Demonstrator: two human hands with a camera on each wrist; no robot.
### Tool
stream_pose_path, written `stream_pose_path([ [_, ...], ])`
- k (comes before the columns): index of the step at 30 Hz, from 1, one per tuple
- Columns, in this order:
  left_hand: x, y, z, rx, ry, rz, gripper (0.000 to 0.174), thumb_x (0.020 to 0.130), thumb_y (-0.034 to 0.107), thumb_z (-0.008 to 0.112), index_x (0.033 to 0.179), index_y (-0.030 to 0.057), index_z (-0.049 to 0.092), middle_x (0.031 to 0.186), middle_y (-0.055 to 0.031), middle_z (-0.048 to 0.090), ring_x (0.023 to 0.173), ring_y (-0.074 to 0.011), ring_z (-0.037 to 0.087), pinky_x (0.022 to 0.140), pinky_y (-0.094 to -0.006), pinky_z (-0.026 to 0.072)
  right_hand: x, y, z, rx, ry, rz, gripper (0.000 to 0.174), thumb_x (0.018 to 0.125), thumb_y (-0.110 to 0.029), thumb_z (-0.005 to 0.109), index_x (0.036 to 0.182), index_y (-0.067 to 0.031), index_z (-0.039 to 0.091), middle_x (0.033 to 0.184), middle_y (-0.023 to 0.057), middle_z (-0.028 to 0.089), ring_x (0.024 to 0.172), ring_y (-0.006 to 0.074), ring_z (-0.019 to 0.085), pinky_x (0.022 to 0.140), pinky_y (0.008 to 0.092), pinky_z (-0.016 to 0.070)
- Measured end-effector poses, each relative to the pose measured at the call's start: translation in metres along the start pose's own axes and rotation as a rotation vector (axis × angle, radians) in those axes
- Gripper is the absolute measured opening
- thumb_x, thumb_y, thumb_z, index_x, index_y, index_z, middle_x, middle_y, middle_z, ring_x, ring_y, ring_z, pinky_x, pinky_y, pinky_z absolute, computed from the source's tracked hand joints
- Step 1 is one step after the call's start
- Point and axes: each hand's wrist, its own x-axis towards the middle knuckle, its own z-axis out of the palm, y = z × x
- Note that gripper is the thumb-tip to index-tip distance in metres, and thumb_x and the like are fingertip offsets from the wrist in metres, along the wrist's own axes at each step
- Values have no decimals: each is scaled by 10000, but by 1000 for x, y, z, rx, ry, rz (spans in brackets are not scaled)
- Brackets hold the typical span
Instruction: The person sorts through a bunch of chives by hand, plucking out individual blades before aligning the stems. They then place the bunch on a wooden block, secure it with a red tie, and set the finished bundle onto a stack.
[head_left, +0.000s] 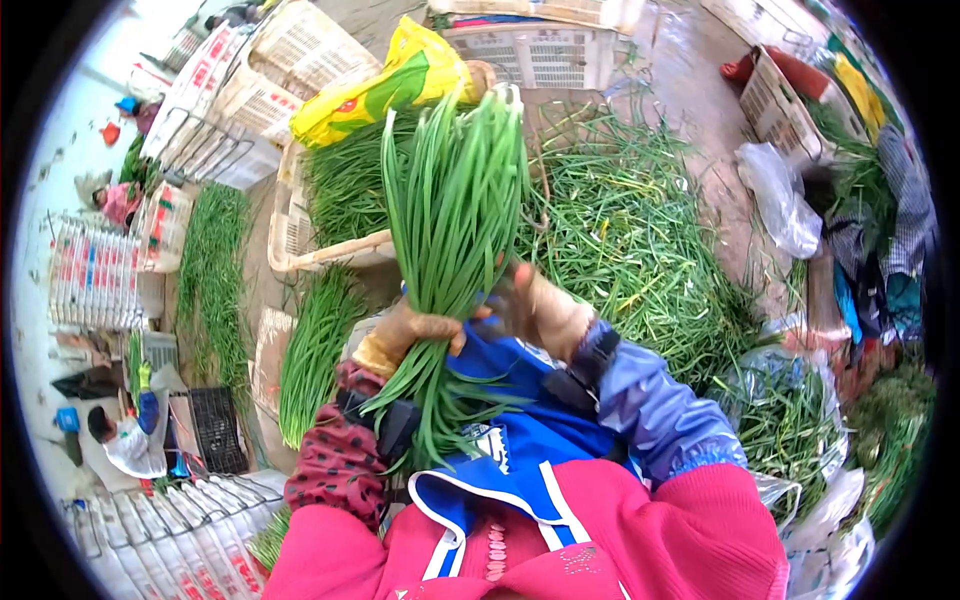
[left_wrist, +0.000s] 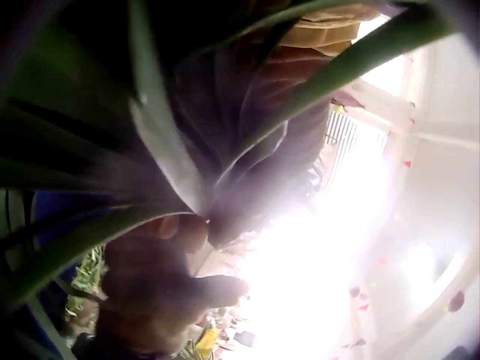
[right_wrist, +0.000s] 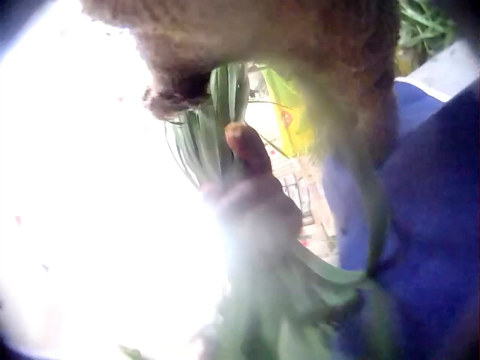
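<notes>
From here I see the left hand (head_left: pixel 408 328) wrapped round a bunch of long green leaves (head_left: pixel 455 200), in front of the blue apron (head_left: pixel 530 385). The blurred right hand (head_left: pixel 545 308) is just beside it; whether its fingers grip anything, I can't tell.

A pink sweater (head_left: pixel 665 525) and white-trimmed blue apron (head_left: pixel 545 425) are worn, with a black-spotted red sleeve (head_left: pixel 335 455) at seven o'clock, a shiny blue sleeve (head_left: pixel 660 400) at four.
</notes>
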Motion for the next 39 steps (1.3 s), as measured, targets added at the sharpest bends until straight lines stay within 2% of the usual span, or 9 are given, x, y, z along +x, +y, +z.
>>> stream_pose_path([
  [4, -25, -7, -9, 204, 0, -247, 563, 728, -52, 755, 1257, -31, 562, 1073, -197, 688, 720, -226, 673, 601, -319, 569, 27, -44, -29, 121, 139, -375, 1071, 632, -862, 600, 1395, -119, 484, 1382, 98, 556, 1224, 329, 539, 1024, 566, 431],
  [8, -48, -15, -5, 272, 92, -323, 578, 691, -89, 783, 1225, -14, 573, 961, -139, 691, 695, -224, 680, 589, -323, 577, 19, -84, -97, 580, -54, -230, 715, 861, -625, 618, 1332, -92, 541, 1249, 146, 642, 1072, 342, 636, 956, 532, 500],
  [18, -61, -19, 11, 497, 158, -374, 375, 721, -58, 728, 1065, 8, 595, 778, -67, 661, 666, -165, 644, 591, -298, 534, -19, -102, -111, -994, 1003, -406, 254, 995, -228, 549, 1153, -59, 654, 949, 116, 684, 904, 192, 635, 829, 334, 515],
  [19, -65, -20, 7, 493, 162, -398, 385, 719, -57, 732, 1073, 8, 594, 785, -68, 662, 666, -165, 643, 592, -300, 534, -16, -117, -196, -1744, 993, -828, 246, 992, -216, 506, 1088, -64, 675, 804, 35, 591, 725, 138, 550, 651, 269, 464],
  [22, -79, -26, -5, 417, 236, -368, 419, 712, -66, 737, 1103, 7, 605, 849, -74, 673, 685, -169, 648, 609, -309, 536, -65, -160, -152, -443, 1186, -538, 260, 992, -281, 508, 1032, -85, 673, 668, -15, 500, 543, 109, 444, 490, 265, 336],
  [26, -76, -16, -1, 780, 220, -66, 437, 744, -71, 704, 1167, 2, 618, 994, -78, 703, 790, -173, 666, 694, -317, 550, -77, -168, -91, -662, 619, -278, 195, 956, -182, 594, 1089, -55, 657, 745, -14, 563, 612, 112, 496, 530, 264, 381],
  [30, -64, -36, -17, 1050, 231, 316, 575, 745, -79, 686, 1289, 95, 614, 1157, -105, 694, 942, -226, 676, 801, -340, 551, -50, -132, -4, -1401, 452, -275, 580, 798, -150, 762, 1333, -40, 566, 1151, 73, 673, 1057, 184, 616, 971, 309, 468],
  [34, -65, -21, -10, 1544, 551, 462, 689, 712, -48, 701, 1341, 215, 599, 1323, -172, 600, 1043, -323, 666, 850, -354, 545, -31, -89, -31, -789, 494, -542, 533, 788, 37, 739, 1293, -14, 576, 1216, 95, 652, 1105, 185, 610, 966, 315, 505],
  [39, -73, -35, -10, 1911, 558, 502, 745, 741, -12, 640, 1361, 394, 569, 1339, -198, 559, 991, -347, 660, 789, -383, 562, -40, -56, -73, 132, 589, -162, 228, 931, -105, 614, 1147, -37, 643, 1016, 57, 667, 938, 184, 639, 860, 323, 546],
])
